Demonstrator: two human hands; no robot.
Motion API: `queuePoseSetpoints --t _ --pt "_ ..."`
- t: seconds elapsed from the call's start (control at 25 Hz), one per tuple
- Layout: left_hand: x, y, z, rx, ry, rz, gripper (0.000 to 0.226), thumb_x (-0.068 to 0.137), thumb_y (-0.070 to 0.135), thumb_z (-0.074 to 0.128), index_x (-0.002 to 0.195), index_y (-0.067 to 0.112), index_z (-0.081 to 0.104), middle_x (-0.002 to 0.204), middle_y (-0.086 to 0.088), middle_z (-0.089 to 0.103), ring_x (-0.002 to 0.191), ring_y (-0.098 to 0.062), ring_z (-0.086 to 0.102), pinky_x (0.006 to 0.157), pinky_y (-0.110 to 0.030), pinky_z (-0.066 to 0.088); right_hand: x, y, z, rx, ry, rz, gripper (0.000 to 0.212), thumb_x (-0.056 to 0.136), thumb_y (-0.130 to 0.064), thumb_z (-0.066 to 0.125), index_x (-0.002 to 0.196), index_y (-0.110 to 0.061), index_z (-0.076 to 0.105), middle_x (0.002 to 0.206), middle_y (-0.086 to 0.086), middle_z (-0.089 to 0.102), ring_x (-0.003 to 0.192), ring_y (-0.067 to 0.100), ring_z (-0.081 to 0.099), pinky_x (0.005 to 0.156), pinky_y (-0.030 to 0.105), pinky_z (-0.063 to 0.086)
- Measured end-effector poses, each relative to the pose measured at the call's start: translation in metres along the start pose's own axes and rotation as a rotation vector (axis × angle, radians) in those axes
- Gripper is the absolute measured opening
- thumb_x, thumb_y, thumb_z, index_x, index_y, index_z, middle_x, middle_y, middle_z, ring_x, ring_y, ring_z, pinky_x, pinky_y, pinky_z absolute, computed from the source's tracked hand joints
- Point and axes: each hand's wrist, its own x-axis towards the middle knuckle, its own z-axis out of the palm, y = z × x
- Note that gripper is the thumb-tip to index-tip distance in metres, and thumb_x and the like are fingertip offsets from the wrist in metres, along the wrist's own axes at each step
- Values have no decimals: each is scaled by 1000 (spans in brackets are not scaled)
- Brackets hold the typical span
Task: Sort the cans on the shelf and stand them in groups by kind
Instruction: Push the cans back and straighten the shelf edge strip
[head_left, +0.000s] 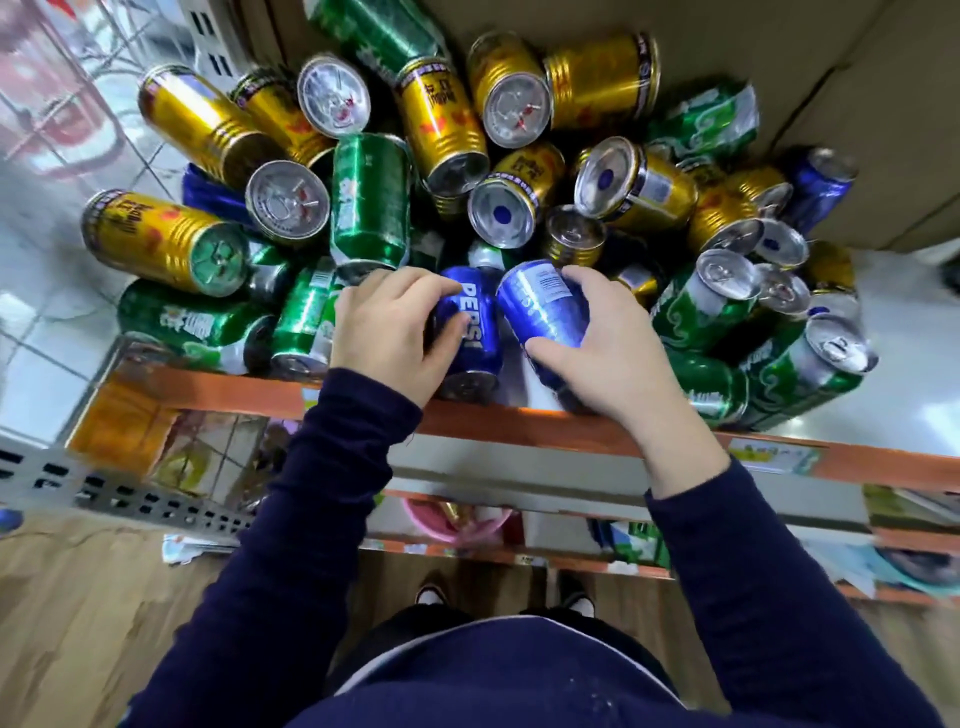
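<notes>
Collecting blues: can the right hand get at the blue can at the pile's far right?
Probably not: the right hand grips a blue can, and green cans lie heaped before the far blue can.

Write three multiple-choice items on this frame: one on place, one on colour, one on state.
1. Where are the left hand and right hand? A. at the shelf front edge B. on the floor C. under it
2. What colour are the left can and right can? A. gold B. green C. blue
3. What is each hand doing? A. lying flat, empty B. gripping a can C. pointing
Key: 1 A, both sit just past its lip. 2 C, both are blue. 3 B, fingers curl round each can.
</notes>
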Motion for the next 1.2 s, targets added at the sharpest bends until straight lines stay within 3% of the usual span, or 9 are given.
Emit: queuePoseSetpoints --t 0.12,0.24,0.4,0.52,0.8,0.96,1.12,1.2 --pt "0 -2 2 -4 42 -7 23 86 27 62 102 12 67 104 -4 66 96 -31 57 83 -40 39 0 4 -8 254 59 45 80 71 -26 79 142 -19 42 120 2 52 111 22 55 98 35 45" --pt "8 2 7 86 54 16 26 85 30 62 99 10 67 102 -6 66 98 -33 54 81 -40 36 -7 10 -12 489 102 98 81 66 -34 73 141 -23 44 128 -1 53 115 12 56 100 37 48" --pt "28 12 22 344 -157 -86 48 90 52 42 115 14 57 117 -2 58 121 -27 37 91 -43 25 -13 20 -20 718 125 124 83 62 -32 71 140 -21 44 131 5 59 115 14 61 98 44 50" --pt "29 14 32 427 -173 -93 61 87 62 32 117 13 52 117 -4 56 121 -26 34 89 -44 19 -15 25 -25 754 110 113 85 61 -33 73 140 -22 43 132 6 58 115 16 61 98 46 50" --pt "33 15 31 319 -194 -130 71 73 70 48 114 12 51 117 -7 47 119 -27 38 97 -48 31 -12 29 -21 775 111 51 77 70 -27 70 141 -17 42 131 5 59 113 11 62 98 38 50" --pt "35 20 26 127 -99 -135 60 67 62 59 103 16 50 108 -5 45 111 -29 39 91 -47 37 -8 36 -21 797 125 43 81 70 -34 71 142 -15 42 131 5 59 113 13 62 96 36 51" --pt "20 21 26 6 -8 -97 57 70 63 60 107 21 51 118 -6 50 110 -28 45 91 -43 35 -7 41 -20 824 133 35 83 69 -42 68 142 -13 42 129 8 61 110 20 63 92 40 52" --pt "14 21 24 -44 -35 -76 58 73 69 51 110 24 48 110 -3 55 104 -27 52 85 -40 32 -8 41 -20 832 146 31 80 71 -39 68 142 -13 41 128 7 61 109 16 64 89 36 52"
